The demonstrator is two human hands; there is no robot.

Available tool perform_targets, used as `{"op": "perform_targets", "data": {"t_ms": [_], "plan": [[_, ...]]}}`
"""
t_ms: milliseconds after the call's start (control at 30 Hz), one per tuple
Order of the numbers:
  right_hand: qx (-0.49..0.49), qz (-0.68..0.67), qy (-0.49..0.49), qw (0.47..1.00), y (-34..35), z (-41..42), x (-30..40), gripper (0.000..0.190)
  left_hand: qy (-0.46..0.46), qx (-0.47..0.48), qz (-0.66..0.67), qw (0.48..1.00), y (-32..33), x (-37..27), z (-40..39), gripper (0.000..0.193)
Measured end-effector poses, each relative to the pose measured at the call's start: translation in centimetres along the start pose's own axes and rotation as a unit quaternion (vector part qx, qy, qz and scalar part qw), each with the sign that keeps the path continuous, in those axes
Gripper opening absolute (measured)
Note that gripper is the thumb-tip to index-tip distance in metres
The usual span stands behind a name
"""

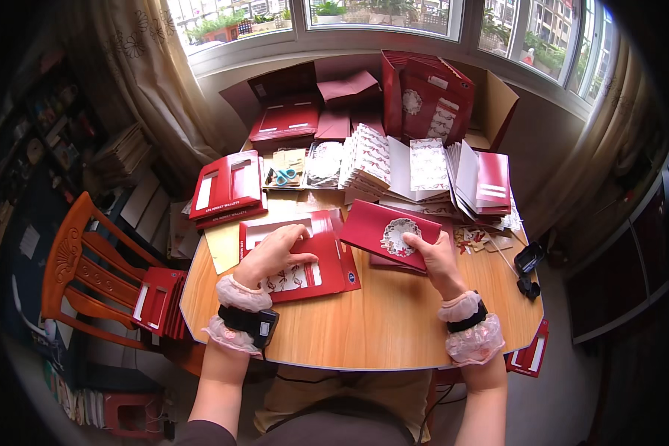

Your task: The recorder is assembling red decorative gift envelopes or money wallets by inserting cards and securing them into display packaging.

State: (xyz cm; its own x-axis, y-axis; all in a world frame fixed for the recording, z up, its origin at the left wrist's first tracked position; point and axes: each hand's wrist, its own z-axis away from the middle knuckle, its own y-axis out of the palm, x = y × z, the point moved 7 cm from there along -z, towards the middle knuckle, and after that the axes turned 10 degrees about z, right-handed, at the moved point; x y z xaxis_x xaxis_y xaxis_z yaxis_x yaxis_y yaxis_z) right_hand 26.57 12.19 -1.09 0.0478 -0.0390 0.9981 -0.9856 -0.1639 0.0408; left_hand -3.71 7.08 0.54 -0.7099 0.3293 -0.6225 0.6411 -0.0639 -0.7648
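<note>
My right hand (pixel 436 259) grips a red card money wallet (pixel 362 223) by its right end, the thumb lying on a round wreath decoration (pixel 400 237). Beneath that wallet, more red card (pixel 387 262) lies on the table. My left hand (pixel 279 253) is over a red printed card sleeve (pixel 326 251) with cut-out windows, thumb and fingers apart. Whether its fingertips touch the sleeve I cannot tell. Through the sleeve's lower window shows a white patterned panel (pixel 290 280). Both wrists carry black straps and pale frilly bands.
Red sleeves (pixel 228 187) are stacked at the left, by a tray with blue-handled scissors (pixel 285 177). Patterned white cards (pixel 368 161) and folded wallets (pixel 491 181) stand behind. Open cardboard boxes (pixel 488 106) line the window side. Small bow pieces (pixel 471 240) lie right, near a black device (pixel 528 257).
</note>
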Motion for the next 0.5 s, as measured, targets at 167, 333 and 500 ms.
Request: {"op": "perform_targets", "data": {"t_ms": [167, 333, 500], "plan": [[-0.016, -0.031, -0.001, 0.999, -0.6, -0.2, -0.3, 0.021, 0.024, 0.002, 0.006, 1.0, -0.4, -1.2, -0.3, 0.05], [-0.023, -0.03, -0.002, 0.999, -0.1, -0.1, -0.2, 0.02, 0.08, -0.031, 0.026, 0.996, -1.4, -3.5, -0.3, 0.046], [-0.006, -0.054, 0.028, 0.998, 0.7, 0.5, 0.2, 0.02, 0.113, -0.063, 0.043, 0.991, -1.2, -5.0, -0.4, 0.042]]}}
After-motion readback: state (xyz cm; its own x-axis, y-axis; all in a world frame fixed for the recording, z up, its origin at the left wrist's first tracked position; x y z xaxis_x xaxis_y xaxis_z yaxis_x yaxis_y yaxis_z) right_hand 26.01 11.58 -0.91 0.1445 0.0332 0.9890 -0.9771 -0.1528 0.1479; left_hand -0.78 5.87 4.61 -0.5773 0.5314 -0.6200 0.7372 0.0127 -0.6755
